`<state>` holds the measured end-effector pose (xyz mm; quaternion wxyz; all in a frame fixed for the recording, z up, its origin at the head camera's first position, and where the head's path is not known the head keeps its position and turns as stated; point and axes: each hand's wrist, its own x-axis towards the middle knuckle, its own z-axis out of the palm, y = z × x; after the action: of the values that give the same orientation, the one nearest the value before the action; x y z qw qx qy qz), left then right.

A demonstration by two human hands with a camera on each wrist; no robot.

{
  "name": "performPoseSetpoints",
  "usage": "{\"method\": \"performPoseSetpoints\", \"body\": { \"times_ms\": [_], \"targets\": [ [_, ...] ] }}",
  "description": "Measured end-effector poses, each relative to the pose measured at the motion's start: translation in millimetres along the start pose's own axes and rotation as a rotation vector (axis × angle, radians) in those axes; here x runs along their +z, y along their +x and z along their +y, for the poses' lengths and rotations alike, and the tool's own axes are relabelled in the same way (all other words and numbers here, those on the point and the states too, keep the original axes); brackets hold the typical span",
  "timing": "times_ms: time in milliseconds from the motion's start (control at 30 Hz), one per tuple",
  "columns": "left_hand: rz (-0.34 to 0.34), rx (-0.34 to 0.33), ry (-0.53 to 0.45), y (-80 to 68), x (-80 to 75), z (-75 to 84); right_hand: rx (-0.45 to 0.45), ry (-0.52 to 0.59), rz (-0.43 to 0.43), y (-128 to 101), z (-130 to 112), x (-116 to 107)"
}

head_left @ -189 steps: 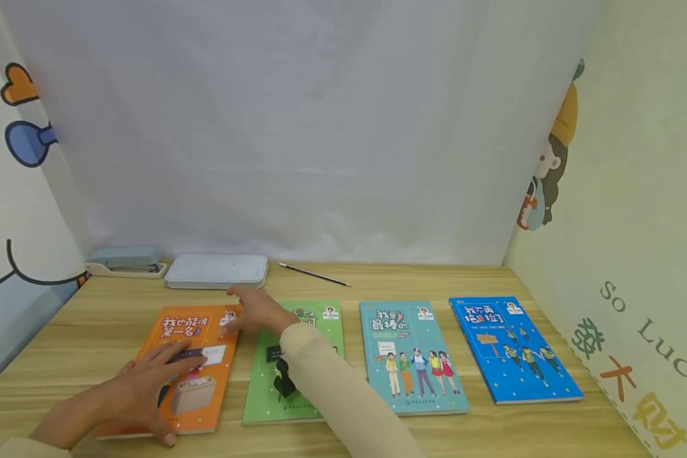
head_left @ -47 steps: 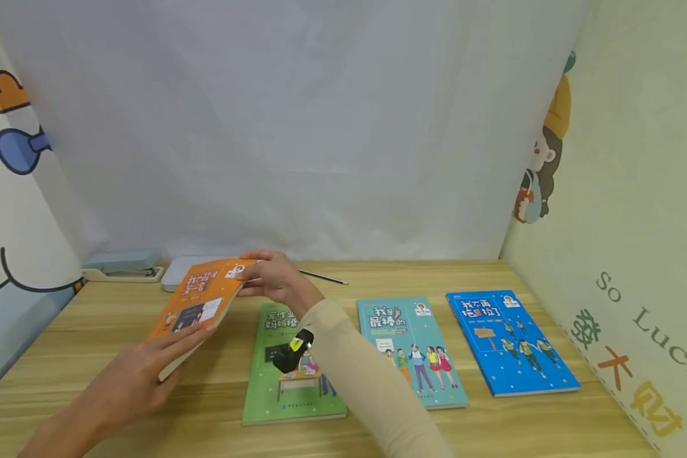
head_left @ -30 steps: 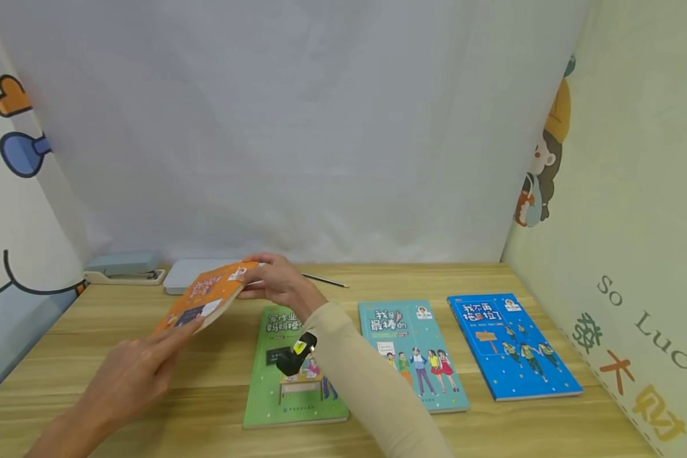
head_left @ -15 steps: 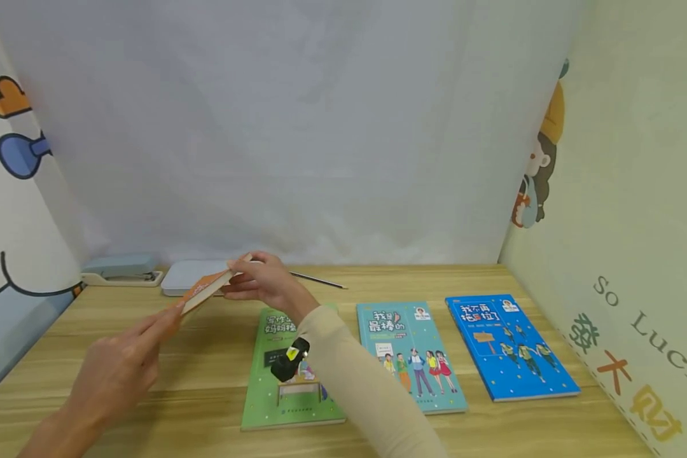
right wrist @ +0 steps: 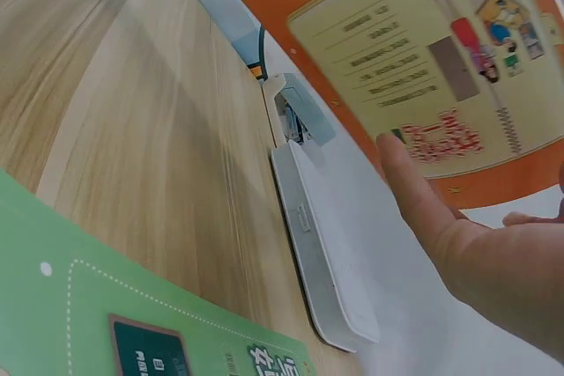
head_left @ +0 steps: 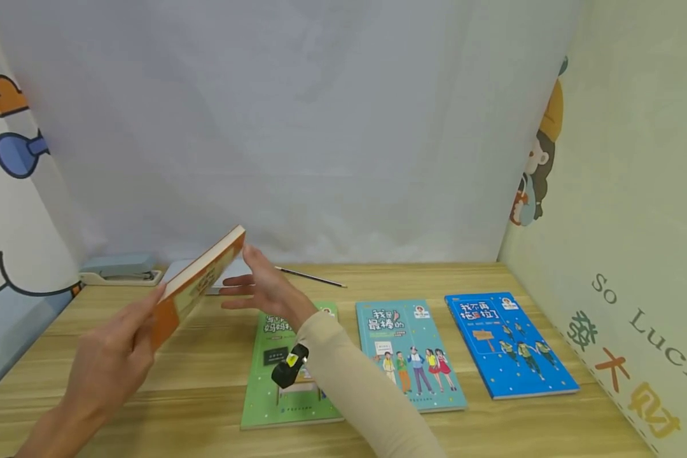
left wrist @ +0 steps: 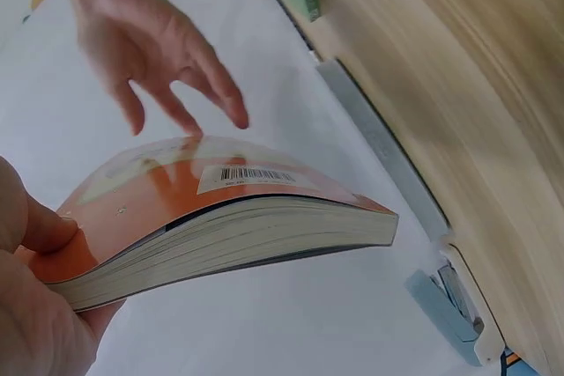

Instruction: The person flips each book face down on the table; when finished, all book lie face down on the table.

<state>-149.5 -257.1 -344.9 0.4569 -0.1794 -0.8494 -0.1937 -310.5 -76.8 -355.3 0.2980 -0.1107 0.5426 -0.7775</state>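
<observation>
The left hand pinches the orange book by its lower corner, lifted and tilted above the table's left side. The right hand hovers just beside its cover, fingers spread, above the green book.

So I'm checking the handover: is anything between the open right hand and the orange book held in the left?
Nothing visible. The left hand grips the orange book tilted up off the table; the right hand is open just beside its cover, with only air between.
</observation>
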Motion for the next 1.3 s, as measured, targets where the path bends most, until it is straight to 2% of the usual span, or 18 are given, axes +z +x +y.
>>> {"method": "performPoseSetpoints", "body": {
  "times_ms": [133,267,467,667,867,967,1100,1300],
  "targets": [
    [0.052,-0.018,-0.019,3.6,-2.1,2.9,0.002,0.009,-0.009,0.6,4.8,1.2],
    [0.068,-0.053,-0.06,7.3,-5.2,8.1,-0.011,0.015,-0.006,-0.1,6.8,1.4],
    [0.125,-0.112,-0.215,11.1,-6.2,10.1,-0.046,0.061,-0.05,-0.7,8.7,0.3],
    [0.156,-0.26,-0.322,16.0,-13.1,16.0,-0.076,0.131,-0.08,0.9,10.2,-1.7],
    [0.079,-0.461,-0.314,20.5,-21.3,22.3,-0.079,0.149,-0.105,1.7,11.0,-2.0],
    [0.036,-0.517,-0.295,21.3,-23.9,24.2,-0.074,0.144,-0.094,1.6,12.2,-2.4],
    [-0.004,-0.497,-0.283,21.9,-25.7,24.0,-0.069,0.135,-0.08,1.5,14.6,-3.6],
    [-0.034,-0.369,-0.236,23.3,-25.5,16.8,-0.072,0.136,-0.055,0.0,17.8,-6.2]
  ]
}}
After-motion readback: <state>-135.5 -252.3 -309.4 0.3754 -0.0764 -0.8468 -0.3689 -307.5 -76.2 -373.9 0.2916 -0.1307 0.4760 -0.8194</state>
